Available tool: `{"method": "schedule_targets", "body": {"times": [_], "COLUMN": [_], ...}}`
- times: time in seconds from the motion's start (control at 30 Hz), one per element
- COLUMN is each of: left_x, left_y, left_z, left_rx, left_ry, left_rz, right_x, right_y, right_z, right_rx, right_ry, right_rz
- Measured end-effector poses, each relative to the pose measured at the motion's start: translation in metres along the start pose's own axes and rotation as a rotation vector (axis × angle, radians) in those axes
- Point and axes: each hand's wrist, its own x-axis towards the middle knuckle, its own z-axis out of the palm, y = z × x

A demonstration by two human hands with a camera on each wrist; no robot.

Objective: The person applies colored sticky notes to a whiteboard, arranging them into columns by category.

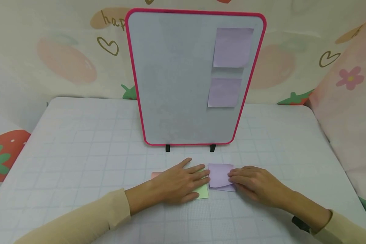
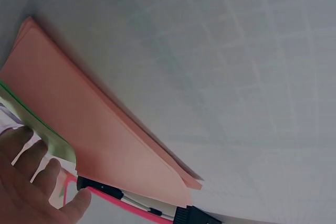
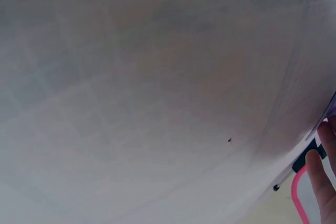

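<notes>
Purple notes (image 1: 220,175) in the pinch of right hand (image 1: 257,184), just beside spread left hand (image 1: 181,184)

Matt, smooth paper in the purple pad (image 1: 220,174), green pad (image 1: 203,193) and salmon sheets (image 2: 89,108), smooth whiteboard (image 1: 174,78), plastic-looking pink frame (image 1: 195,12), plastic-looking black feet (image 1: 167,148), smooth table cover (image 1: 88,135), matt cloth sleeves (image 1: 79,217), matt, cloth-like backdrop (image 1: 76,23).

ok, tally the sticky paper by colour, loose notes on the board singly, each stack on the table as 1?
Purple: 3 (upper note, lower note, purple stack)
Green: 1 (green stack)
Salmon pink: 1 (pink stack)
Total: 5
</notes>
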Motion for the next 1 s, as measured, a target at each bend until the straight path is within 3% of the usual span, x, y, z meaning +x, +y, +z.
{"method": "schedule_targets", "body": {"times": [0.63,1.0], "left_x": [0.001,0.003], "left_y": [0.003,0.004], "left_z": [0.001,0.001], "left_rx": [0.036,0.067], "left_ry": [0.023,0.021], "left_rz": [0.013,0.015], "right_x": [-0.004,0.009], "right_y": [0.004,0.004], "right_z": [-0.006,-0.024], "right_rx": [0.015,0.017], "right_ry": [0.147,0.211], "right_rz": [0.019,0.05]}}
